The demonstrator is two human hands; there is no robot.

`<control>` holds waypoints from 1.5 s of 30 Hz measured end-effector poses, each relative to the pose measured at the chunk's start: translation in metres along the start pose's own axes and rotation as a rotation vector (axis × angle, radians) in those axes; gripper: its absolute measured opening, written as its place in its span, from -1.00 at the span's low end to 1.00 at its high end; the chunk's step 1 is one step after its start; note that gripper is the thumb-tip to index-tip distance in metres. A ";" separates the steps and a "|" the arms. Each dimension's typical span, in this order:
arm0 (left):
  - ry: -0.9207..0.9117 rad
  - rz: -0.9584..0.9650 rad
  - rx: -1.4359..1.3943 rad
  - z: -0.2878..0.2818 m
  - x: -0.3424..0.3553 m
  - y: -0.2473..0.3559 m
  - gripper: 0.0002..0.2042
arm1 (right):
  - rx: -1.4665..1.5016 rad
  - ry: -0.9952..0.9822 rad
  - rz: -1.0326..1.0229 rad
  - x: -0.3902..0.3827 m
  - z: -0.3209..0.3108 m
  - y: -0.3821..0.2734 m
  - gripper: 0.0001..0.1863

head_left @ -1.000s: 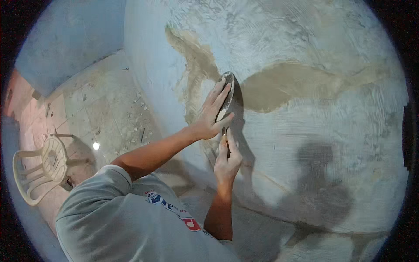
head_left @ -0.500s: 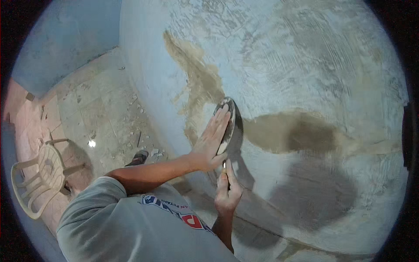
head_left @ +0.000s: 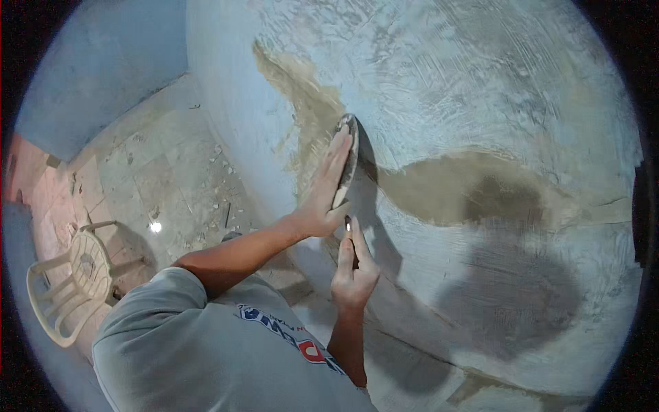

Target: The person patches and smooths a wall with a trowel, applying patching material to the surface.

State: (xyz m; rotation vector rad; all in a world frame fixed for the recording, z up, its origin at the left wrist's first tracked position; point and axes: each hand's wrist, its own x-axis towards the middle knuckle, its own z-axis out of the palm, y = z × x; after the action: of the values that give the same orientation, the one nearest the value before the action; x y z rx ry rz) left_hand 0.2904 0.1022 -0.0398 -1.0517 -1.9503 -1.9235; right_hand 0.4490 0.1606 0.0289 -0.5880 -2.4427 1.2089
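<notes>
My right hand (head_left: 355, 278) is closed around the handle of a trowel, with the handle pointing up the wall. The trowel's blade (head_left: 349, 161) is long and rounded at the tip, seen nearly edge-on and smeared with pale material. My left hand (head_left: 324, 199) lies along that blade with its fingers stretched out and together. The blade is against or close to the wall (head_left: 425, 89); the exact contact is hidden. A damp brown plaster patch (head_left: 302, 93) runs up to the left of the tip, and a wider brown patch (head_left: 439, 189) spreads to the right.
A cream plastic chair (head_left: 75, 281) stands on the tiled floor (head_left: 154, 172) at the left. Rubble bits (head_left: 218, 196) lie along the foot of the wall. A blue wall (head_left: 103, 75) rises at the far left. Shadows fall across the lower right of the plastered wall.
Both hands and the trowel have moved upward along the wall and slightly left. The view has shifted a little too, and the chair appears farther right.
</notes>
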 end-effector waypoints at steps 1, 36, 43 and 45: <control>-0.006 0.005 0.008 -0.001 0.001 0.005 0.03 | -0.013 0.054 -0.082 -0.005 -0.002 0.009 -0.58; 0.013 0.054 -0.083 0.008 -0.008 0.012 0.04 | 0.001 0.060 -0.137 -0.007 -0.018 0.022 -0.56; 0.034 -0.023 -0.080 -0.003 0.000 0.006 0.01 | -0.007 0.009 -0.012 0.004 -0.011 0.002 -0.59; 0.022 -0.041 -0.082 0.010 -0.010 0.014 0.02 | -0.016 0.052 -0.158 -0.003 -0.024 0.006 -0.59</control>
State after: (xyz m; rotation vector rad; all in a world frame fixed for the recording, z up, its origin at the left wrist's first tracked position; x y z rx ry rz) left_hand 0.3094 0.1072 -0.0361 -1.0144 -1.9107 -2.0444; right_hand 0.4644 0.1779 0.0377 -0.4167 -2.4071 1.0987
